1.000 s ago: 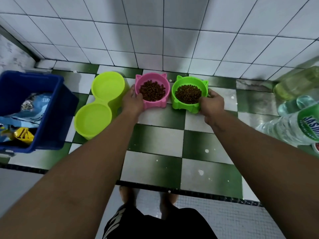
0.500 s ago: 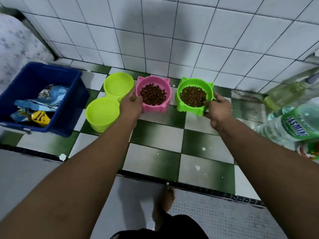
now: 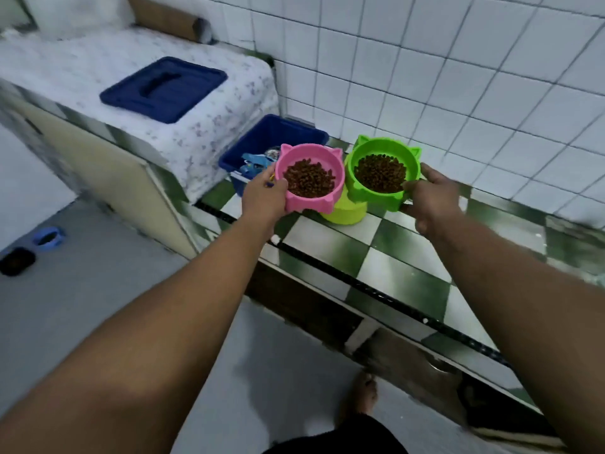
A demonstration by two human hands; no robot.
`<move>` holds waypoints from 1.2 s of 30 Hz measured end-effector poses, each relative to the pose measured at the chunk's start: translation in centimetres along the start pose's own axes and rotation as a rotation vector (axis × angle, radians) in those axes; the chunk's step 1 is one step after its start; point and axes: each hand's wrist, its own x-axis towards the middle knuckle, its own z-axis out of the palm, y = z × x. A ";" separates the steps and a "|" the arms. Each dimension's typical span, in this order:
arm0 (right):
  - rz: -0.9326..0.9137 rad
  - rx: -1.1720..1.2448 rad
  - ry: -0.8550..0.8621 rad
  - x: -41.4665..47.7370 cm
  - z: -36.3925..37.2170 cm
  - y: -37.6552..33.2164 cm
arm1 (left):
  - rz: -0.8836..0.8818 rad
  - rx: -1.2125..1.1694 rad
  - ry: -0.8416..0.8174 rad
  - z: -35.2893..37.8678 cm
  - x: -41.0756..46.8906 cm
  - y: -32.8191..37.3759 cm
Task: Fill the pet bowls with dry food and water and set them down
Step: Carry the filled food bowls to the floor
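My left hand (image 3: 263, 194) grips the left rim of a pink cat-eared bowl (image 3: 319, 158) filled with brown dry food, held in the air above the counter. My right hand (image 3: 430, 198) grips the right rim of a green cat-eared bowl (image 3: 358, 162), also full of dry food, beside the pink one. Below and between them the yellow-green double bowl (image 3: 347, 213) stands on the green-and-white checked counter (image 3: 386, 253), mostly hidden by the lifted bowls.
A blue bin (image 3: 281, 132) with food packets sits on the counter behind the pink bowl. Its blue lid (image 3: 163, 88) lies on a cloth-covered surface at left. On the grey floor at far left stand a blue bowl (image 3: 48, 236) and a black bowl (image 3: 16, 261). My foot (image 3: 360, 394) is below.
Both bowls have been lifted off the counter, one in each hand, and my view has swung left, so the bottles at the right are out of sight.
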 end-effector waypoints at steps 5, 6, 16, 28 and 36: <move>0.014 -0.053 -0.177 -4.8 11.8 1.9 | -0.023 0.000 0.206 -14.0 -2.5 0.4; 0.011 -0.060 -0.217 -5.8 14.3 2.3 | -0.020 -0.019 0.258 -16.8 -2.7 0.1; 0.105 -0.168 -0.704 -13.4 39.4 9.1 | -0.107 -0.272 0.730 -40.3 -3.0 -4.9; 0.137 -0.353 -0.956 -15.7 67.9 17.9 | -0.190 -0.305 1.082 -59.2 3.9 -8.4; 0.123 -0.461 -0.969 -16.3 85.5 26.1 | -0.295 -0.286 1.174 -73.5 11.7 -12.8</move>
